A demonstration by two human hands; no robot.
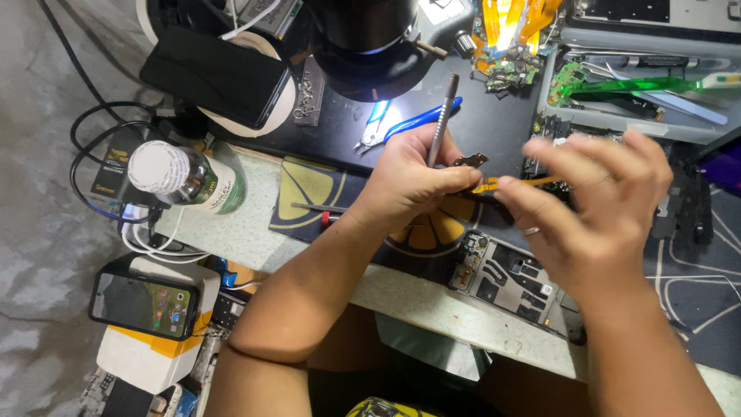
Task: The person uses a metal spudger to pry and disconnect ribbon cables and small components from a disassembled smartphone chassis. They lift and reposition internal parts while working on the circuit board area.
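Observation:
My left hand point(413, 176) grips a slim grey metal tool point(442, 116) that points up and away, and its fingertips also pinch a small part with an orange flex cable point(505, 184). My right hand point(594, 208), blurred by motion and wearing a ring, pinches the other end of that orange flex cable with thumb and forefinger, other fingers spread. Just below both hands lies an opened phone frame point(505, 274) with its inner parts showing.
A microscope head point(370, 42) with a lit ring hangs over the dark mat point(309, 185). Blue-handled cutters point(405, 123), a white-capped bottle point(181, 176), two phones point(143, 305) point(216, 73), cables point(96, 154) and a parts tray point(641, 85) surround the work spot.

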